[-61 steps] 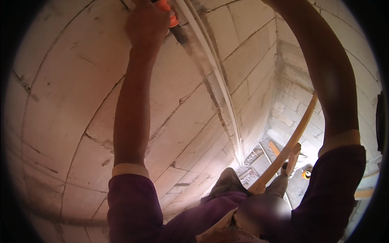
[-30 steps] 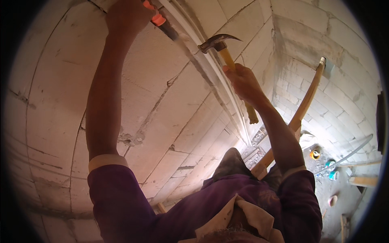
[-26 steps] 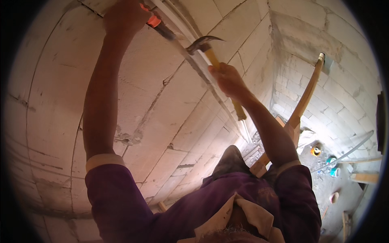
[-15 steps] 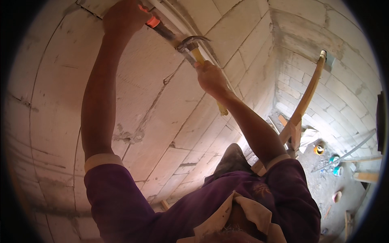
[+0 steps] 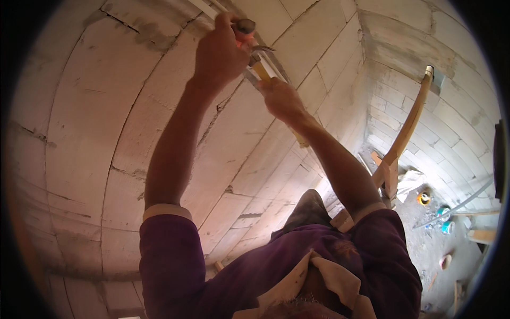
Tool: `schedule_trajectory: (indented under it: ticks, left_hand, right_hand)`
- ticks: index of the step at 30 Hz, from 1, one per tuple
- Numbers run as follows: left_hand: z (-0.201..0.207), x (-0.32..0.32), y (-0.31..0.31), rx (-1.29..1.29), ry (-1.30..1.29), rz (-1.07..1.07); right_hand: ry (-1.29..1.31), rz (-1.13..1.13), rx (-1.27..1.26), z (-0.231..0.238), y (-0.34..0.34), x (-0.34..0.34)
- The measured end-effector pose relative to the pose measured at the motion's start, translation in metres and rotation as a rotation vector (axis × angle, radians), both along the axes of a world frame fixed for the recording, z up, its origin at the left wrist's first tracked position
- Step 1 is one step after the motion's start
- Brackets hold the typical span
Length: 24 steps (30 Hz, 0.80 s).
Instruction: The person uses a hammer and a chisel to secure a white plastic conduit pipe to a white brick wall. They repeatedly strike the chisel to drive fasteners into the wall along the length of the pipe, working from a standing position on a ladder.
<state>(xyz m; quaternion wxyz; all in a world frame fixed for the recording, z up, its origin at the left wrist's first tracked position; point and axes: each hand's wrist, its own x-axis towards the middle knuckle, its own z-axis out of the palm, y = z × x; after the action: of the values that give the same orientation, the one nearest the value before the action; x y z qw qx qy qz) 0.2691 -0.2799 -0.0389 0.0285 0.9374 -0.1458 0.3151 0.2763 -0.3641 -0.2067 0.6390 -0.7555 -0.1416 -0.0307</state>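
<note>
My left hand is closed around a tool with an orange grip and a dark rounded end; its kind is mostly hidden by the fingers. Just below and right, my right hand grips a claw hammer by its yellow handle. The curved metal claw lies close to my left hand, next to a pale strip that runs along the block wall. The handle's lower end shows under my right wrist. Whether the two tools touch, I cannot tell.
A long wooden pole leans toward the far wall on the right, joined to a wooden piece lower down. On the littered floor lie an orange roundish item, teal-and-white round items and scraps. A grey pipe slants nearby.
My left hand has moved right and down, bringing its tool close to the hammer head. My right hand keeps its hold on the hammer and has shifted slightly right.
</note>
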Motion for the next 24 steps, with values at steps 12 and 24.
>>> schedule_trajectory:
  ticks: [12, 24]
  left_hand:
    - [0.124, -0.007, 0.05, -0.35, -0.291, -0.224]
    - [0.09, 0.021, 0.055, -0.192, -0.38, -0.235]
  right_hand:
    - [0.162, -0.077, 0.033, 0.009, -0.098, -0.02]
    - [0.16, -0.023, 0.037, 0.02, -0.1, -0.029]
